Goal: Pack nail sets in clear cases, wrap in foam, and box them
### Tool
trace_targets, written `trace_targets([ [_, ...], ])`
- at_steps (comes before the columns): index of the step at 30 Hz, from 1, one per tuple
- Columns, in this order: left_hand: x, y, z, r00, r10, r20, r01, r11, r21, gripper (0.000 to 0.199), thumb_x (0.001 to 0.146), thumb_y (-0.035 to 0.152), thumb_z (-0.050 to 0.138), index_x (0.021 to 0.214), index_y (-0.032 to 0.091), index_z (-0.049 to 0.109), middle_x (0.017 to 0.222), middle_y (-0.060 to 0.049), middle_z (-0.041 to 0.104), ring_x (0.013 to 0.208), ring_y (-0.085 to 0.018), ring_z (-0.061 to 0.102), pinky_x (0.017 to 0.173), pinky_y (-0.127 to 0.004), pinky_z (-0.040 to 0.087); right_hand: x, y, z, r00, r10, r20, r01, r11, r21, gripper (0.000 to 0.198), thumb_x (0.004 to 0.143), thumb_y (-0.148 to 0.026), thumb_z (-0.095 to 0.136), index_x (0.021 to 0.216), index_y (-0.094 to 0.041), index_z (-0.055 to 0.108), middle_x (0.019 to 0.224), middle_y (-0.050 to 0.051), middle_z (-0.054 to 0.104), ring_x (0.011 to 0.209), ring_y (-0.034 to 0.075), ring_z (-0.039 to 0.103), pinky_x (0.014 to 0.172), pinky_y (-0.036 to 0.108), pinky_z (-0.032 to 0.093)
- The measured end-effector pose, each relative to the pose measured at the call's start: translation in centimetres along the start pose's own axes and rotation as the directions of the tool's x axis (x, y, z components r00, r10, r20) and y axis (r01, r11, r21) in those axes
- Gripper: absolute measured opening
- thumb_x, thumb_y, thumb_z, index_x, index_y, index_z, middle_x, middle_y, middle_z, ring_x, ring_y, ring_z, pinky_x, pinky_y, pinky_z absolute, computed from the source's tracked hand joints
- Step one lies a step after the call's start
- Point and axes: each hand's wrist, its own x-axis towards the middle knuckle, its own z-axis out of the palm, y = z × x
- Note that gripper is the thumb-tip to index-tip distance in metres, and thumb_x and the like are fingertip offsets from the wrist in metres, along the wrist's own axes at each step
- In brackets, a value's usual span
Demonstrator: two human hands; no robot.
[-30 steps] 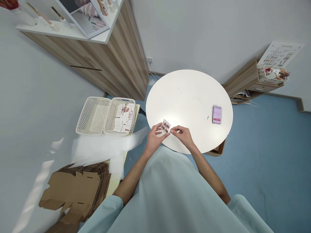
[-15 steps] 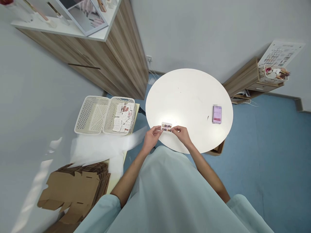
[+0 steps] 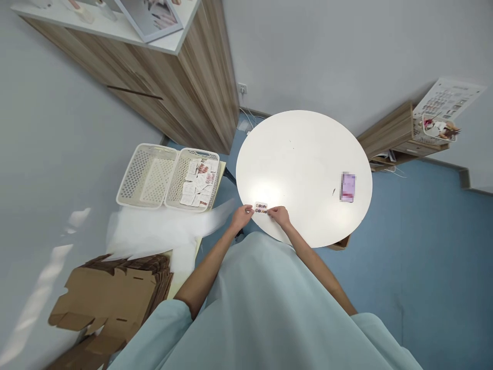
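A small white card with two rows of dark and coloured oval pieces sits over the near edge of the round white table. My left hand pinches at the card's left edge with thumb and forefinger. At the opposite edge, my right hand grips the card with its fingertips pressed together. The pieces are too small for me to tell what they are.
On the table's right lies a blurred purple packet. Left of the table stand a white basket with paper cards, an open white basket and stacked flat cardboard boxes. A wood-grain cabinet rises behind.
The card sits slightly lower and looks flatter in view. My left thumb has shifted from over its corner towards its left edge. The whole view has shifted a little.
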Motion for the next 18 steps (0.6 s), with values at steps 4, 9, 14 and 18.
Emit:
trace_targets([
  [4, 0.0, -0.8, -1.7, 1.000, -0.001, -0.017, 0.000, 0.999, -0.048, 0.031, 0.092, 0.027, 0.064, 0.119, 0.017, 0.075, 0.122, -0.012, 0.079, 0.109, -0.029, 0.076, 0.099, -0.041, 0.060, -0.6, -0.6, -0.6, 1.000, -0.011, -0.020, 0.009, 0.998, -0.060, 0.023, 0.084, -0.037, 0.065, 0.079, -0.022, 0.082, 0.075, 0.002, 0.076, 0.074, 0.019, 0.068, 0.064, 0.026, 0.045],
  [9, -1.1, -2.1, -5.3, 0.997, 0.034, -0.064, -0.043, 0.988, -0.148, 0.029, 0.093, 0.032, 0.064, 0.117, 0.020, 0.074, 0.120, -0.010, 0.079, 0.104, -0.028, 0.077, 0.097, -0.041, 0.061, -2.0, -3.5, -0.9, 0.994, -0.101, -0.038, 0.097, 0.991, -0.088, 0.032, 0.087, -0.044, 0.061, 0.085, -0.022, 0.083, 0.079, 0.003, 0.078, 0.078, 0.021, 0.070, 0.065, 0.027, 0.048],
  [14, -2.8, -3.6, -9.8, 0.974, 0.080, -0.210, -0.127, 0.968, -0.218, 0.029, 0.092, 0.036, 0.064, 0.115, 0.022, 0.074, 0.115, -0.008, 0.080, 0.103, -0.025, 0.077, 0.099, -0.041, 0.061, -3.7, -8.0, 0.3, 0.982, -0.188, -0.013, 0.188, 0.982, -0.018, 0.031, 0.087, -0.046, 0.066, 0.093, -0.021, 0.083, 0.090, 0.005, 0.082, 0.084, 0.023, 0.075, 0.076, 0.031, 0.054],
  [18, -4.4, -5.3, -14.1, 0.952, 0.057, -0.300, -0.142, 0.952, -0.270, 0.028, 0.093, 0.037, 0.064, 0.114, 0.022, 0.074, 0.114, -0.007, 0.080, 0.102, -0.023, 0.076, 0.097, -0.038, 0.061, -4.5, -11.2, 2.3, 0.968, -0.249, 0.005, 0.249, 0.966, -0.075, 0.037, 0.088, -0.050, 0.066, 0.103, -0.020, 0.082, 0.102, 0.008, 0.082, 0.088, 0.025, 0.075, 0.080, 0.036, 0.059],
])
